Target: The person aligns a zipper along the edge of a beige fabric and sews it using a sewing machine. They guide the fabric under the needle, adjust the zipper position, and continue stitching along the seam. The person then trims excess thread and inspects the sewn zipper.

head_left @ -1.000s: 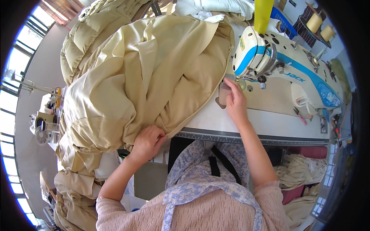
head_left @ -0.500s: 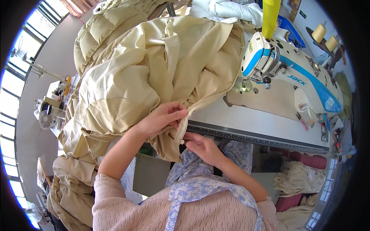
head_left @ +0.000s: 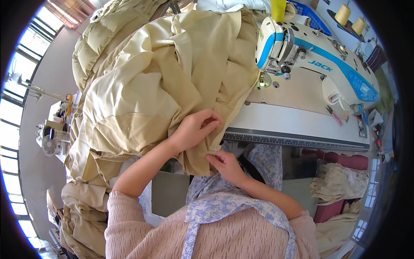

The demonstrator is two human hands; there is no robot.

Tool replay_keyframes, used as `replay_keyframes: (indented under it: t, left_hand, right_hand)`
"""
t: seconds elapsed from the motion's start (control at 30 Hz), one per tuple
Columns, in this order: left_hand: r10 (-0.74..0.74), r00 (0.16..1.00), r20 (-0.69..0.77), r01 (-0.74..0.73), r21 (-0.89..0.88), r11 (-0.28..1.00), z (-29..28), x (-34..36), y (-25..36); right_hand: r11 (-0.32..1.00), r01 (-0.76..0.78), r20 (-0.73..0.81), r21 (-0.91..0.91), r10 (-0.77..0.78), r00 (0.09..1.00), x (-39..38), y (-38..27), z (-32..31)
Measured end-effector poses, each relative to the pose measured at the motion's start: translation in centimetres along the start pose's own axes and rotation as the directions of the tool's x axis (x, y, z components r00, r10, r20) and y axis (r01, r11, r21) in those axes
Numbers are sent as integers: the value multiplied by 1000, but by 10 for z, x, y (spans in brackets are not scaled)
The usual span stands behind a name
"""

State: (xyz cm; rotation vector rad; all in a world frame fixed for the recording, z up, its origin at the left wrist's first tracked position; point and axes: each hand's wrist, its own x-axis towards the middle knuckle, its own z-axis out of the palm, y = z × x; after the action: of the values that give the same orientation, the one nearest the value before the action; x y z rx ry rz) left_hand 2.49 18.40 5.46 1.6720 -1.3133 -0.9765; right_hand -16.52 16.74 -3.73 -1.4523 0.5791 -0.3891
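Note:
A large beige satiny garment point(head_left: 142, 86) lies bunched over the left part of the sewing table point(head_left: 302, 127), its near part hanging over the front edge. A pale zipper point(head_left: 227, 122) runs along its right edge. My left hand point(head_left: 197, 127) grips the garment just left of the zipper, fingers curled into the cloth. My right hand point(head_left: 225, 166) pinches the lower end of the zipper edge below the table's front edge. The white-and-blue sewing machine point(head_left: 315, 54) stands to the right, its needle area beside the garment's far right edge.
A quilted beige garment point(head_left: 97, 45) lies behind, with white padding point(head_left: 215, 5) and a blue basket point(head_left: 315, 17). Thread cones point(head_left: 343, 16) stand at back right, a small fan point(head_left: 50, 145) at left. Pink scissors point(head_left: 335, 118) lie by the machine; more fabrics hang below left point(head_left: 82, 211) and right point(head_left: 338, 179).
My right hand has left the machine bed and moved down and left to the zipper end. My left hand has moved up and right, and the zipper edge now hangs over the table edge.

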Motion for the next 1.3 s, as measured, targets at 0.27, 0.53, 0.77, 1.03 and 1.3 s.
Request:
replay_keyframes:
  t: [0.27,0.53,0.77,1.03,1.3]
  left_hand:
    - [407,910,79,-389,500,773,-7,-9,0]
    - [516,817,257,-530,689,495,-3,40,20]
    - [435,780,451,-569,799,192,-1,120,17]
    - [43,998,43,-53,958,283,-29,171,-40]
    - [320,893,-315,4,718,696,20,240,-66]
  right_hand:
    - [996,-57,9,-71,58,998,0,4,-1]
    - [998,-68,26,13,68,997,-1,8,1]
    - [991,-121,181,-48,128,975,1,16,5]
    - [885,-338,336,319,228,914,22,-10,-27]
    - [883,-458,229,-100,469,853,32,-68,-173]
